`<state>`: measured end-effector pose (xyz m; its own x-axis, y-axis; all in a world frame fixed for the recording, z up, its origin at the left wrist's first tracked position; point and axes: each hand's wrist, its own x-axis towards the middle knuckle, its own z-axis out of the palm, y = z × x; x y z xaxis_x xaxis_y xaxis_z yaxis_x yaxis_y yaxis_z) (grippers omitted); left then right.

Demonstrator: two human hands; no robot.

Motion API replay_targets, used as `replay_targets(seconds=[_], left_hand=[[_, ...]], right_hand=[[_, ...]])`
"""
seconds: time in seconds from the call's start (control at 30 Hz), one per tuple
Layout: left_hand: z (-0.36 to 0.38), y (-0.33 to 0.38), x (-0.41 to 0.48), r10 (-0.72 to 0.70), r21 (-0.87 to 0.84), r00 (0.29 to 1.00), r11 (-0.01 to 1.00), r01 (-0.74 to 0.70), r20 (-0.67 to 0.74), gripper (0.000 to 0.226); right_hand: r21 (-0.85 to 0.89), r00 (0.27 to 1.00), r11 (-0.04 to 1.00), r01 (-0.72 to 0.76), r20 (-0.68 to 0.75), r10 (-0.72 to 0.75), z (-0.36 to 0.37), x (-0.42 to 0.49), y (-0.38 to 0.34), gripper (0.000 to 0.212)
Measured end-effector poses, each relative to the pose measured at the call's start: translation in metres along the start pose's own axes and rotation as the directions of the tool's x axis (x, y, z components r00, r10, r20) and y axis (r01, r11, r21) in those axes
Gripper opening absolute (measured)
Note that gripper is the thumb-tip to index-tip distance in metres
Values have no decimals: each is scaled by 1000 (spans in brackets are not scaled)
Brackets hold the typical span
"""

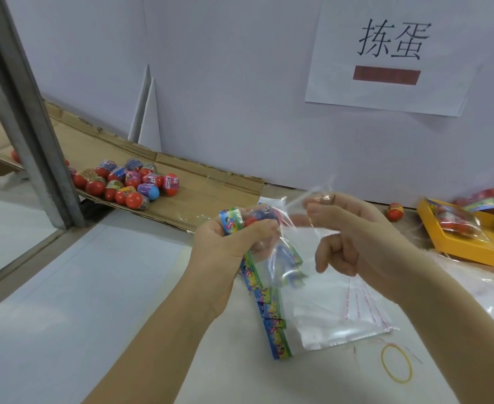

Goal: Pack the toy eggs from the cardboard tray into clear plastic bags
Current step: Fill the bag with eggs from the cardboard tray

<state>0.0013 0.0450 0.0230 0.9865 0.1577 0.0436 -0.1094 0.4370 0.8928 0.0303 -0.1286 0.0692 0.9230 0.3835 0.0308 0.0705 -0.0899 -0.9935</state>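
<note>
Several red and coloured toy eggs (129,182) lie in a heap on the flattened cardboard tray (211,185) at the left back. My left hand (228,243) grips a few toy eggs (257,217) together with a colourful header card (231,221). My right hand (353,228) pinches the mouth of a clear plastic bag (286,237) that hangs between both hands. Below them lie a row of header cards (272,313) and a stack of flat clear bags (342,313) on the white table.
A yellow tray (455,243) with filled bags stands at the right edge. One loose egg (395,212) sits by the back wall. A yellow rubber band (396,363) lies near the bags. A grey metal post (30,112) rises at the left.
</note>
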Motion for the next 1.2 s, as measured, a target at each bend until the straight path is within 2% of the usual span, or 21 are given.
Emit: replay_targets(seconds=[0.03, 0.1, 0.13, 0.17, 0.2, 0.27, 0.33, 0.4, 0.5, 0.6, 0.63, 0.67, 0.73, 0.77, 0.8, 0.83, 0.9, 1.0, 1.1, 1.2], left_hand=[[-4, 3, 3, 19, -58, 999, 998, -21, -37, 24], [-15, 11, 10, 42, -215, 990, 974, -70, -134, 25], [-22, 17, 13, 49, -286, 984, 953, -98, -172, 28], [-29, 22, 15, 57, -343, 978, 931, -124, -199, 28], [-36, 27, 16, 63, -389, 975, 910, -144, -213, 23], [-45, 34, 16, 76, -428, 972, 888, -167, -222, 22], [-48, 37, 16, 92, -407, 966, 894, -186, -240, 45], [-48, 37, 17, 96, -394, 959, 897, -199, -266, 61], [-53, 35, 20, 91, -407, 947, 887, -219, -309, 55], [-57, 32, 24, 78, -407, 933, 885, -227, -351, 53], [-58, 32, 24, 76, -405, 932, 886, -226, -354, 53], [-58, 31, 25, 69, -404, 931, 888, -221, -357, 53], [-58, 29, 25, 56, -408, 936, 889, -206, -349, 48], [-57, 28, 25, 53, -410, 940, 890, -198, -338, 45], [-57, 27, 25, 48, -410, 943, 892, -189, -331, 42], [-56, 25, 25, 45, -400, 945, 899, -180, -325, 40], [-53, 24, 24, 35, -376, 948, 912, -160, -318, 41], [-46, 20, 23, 42, -326, 960, 936, -135, -275, 52], [-38, 15, 20, 74, -269, 980, 955, -123, -185, 43], [-32, 13, 16, 99, -207, 990, 971, -119, -105, 35]], right_hand=[[78, 992, 995, 63, -115, -54, 2, 5, 3, 34], [221, 896, 945, 240, -426, -128, 7, 23, 7, 21], [249, 832, 919, 307, -538, -132, 11, 34, 9, 19], [212, 797, 925, 316, -588, -138, 18, 50, 14, 22], [121, 806, 955, 272, -570, -158, 27, 66, 19, 26], [-144, 907, 975, 171, -363, -213, 56, 101, 30, 28], [-369, 966, 911, 183, -103, -236, 88, 138, 36, 34], [-552, 957, 784, 284, 116, -265, 118, 169, 31, 47], [-644, 955, 705, 296, 201, -217, 148, 197, 26, 41], [-794, 966, 551, 257, 208, -152, 164, 204, 32, 21], [-782, 968, 572, 249, 187, -166, 165, 207, 35, 18], [-716, 973, 660, 230, 142, -184, 165, 207, 37, 19], [-390, 984, 914, 113, -81, -156, 157, 206, 36, 26], [-151, 972, 986, 69, -213, -100, 146, 202, 31, 30], [99, 952, 992, 73, -303, -40, 131, 196, 25, 31], [297, 934, 948, 118, -357, -4, 112, 187, 17, 29], [460, 881, 844, 275, -472, -30, 70, 159, -2, 22], [350, 782, 812, 467, -593, -194, 26, 109, -21, 22], [143, 781, 846, 513, -486, -392, 17, 66, -35, 25], [-12, 794, 856, 517, -367, -485, 18, 42, -48, 27]])
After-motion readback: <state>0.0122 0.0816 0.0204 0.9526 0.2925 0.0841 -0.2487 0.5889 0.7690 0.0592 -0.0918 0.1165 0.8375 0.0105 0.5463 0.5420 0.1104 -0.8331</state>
